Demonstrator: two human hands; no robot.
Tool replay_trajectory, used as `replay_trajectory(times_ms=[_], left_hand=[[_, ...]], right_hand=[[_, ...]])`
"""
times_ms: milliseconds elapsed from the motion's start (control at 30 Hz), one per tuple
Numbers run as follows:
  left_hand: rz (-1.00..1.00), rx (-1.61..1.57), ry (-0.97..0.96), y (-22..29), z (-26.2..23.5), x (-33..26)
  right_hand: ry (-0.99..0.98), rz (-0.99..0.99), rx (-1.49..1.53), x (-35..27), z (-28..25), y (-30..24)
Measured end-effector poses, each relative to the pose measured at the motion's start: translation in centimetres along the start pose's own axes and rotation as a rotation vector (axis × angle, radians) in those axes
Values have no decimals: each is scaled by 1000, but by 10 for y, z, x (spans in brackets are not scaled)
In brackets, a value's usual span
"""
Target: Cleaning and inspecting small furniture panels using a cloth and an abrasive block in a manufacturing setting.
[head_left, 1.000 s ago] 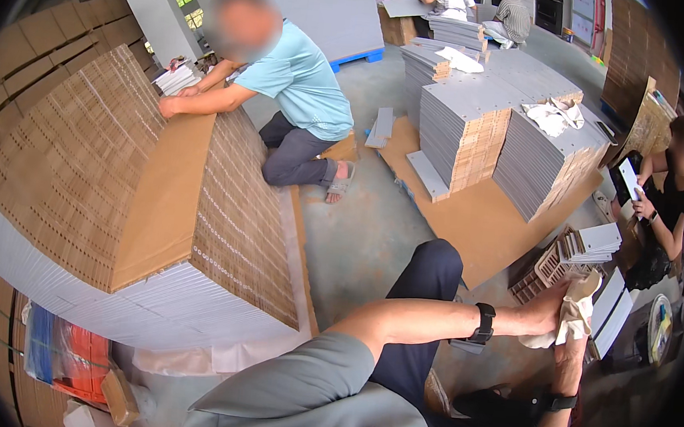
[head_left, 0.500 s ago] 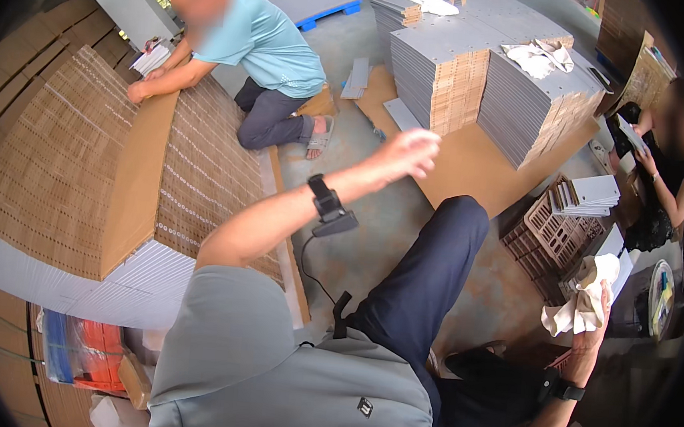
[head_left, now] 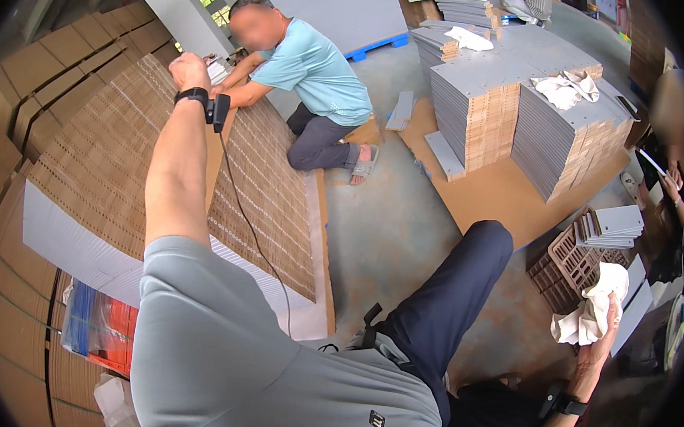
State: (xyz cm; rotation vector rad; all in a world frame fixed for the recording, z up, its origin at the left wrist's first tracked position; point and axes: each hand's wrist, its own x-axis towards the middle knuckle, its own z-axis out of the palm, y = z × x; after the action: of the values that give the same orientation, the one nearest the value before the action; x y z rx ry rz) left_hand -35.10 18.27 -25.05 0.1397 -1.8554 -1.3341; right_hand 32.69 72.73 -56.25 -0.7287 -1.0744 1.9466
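Note:
My left hand (head_left: 189, 71) is stretched far out to the upper left, its fingers curled closed over the far end of a large stack of boards (head_left: 110, 147). Whether anything is inside that fist I cannot make out. Beside it are a co-worker's hands, at the brown cardboard strip (head_left: 217, 173) in the stack. At the right, my right hand (head_left: 604, 334) grips a crumpled white cloth (head_left: 589, 308), held close to a few grey panels (head_left: 636, 314) and a brown plastic crate (head_left: 560, 267).
A co-worker in a teal shirt (head_left: 319, 71) crouches beyond the boards. Tall stacks of grey panels (head_left: 490, 121) stand on a cardboard sheet (head_left: 512, 196), with white cloths on top. Another person holding a panel sits at the far right. A cable (head_left: 253, 239) hangs from my left wrist.
My left hand has swung from the middle to the upper left, over the boards, and its fingers have closed. My right hand still holds the cloth. The view has shifted left.

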Motion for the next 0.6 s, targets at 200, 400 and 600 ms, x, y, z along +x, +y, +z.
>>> replay_trajectory(times_ms=[200,400,600], left_hand=[[199,-378,-89,143,-7,17],[226,-683,-666,178,53,-124],[35,-701,-790,186,179,-127]], right_hand=[[-91,14,84,24,16,15],[-195,-118,195,57,133,-6],[-514,-339,415,137,282,-69]])
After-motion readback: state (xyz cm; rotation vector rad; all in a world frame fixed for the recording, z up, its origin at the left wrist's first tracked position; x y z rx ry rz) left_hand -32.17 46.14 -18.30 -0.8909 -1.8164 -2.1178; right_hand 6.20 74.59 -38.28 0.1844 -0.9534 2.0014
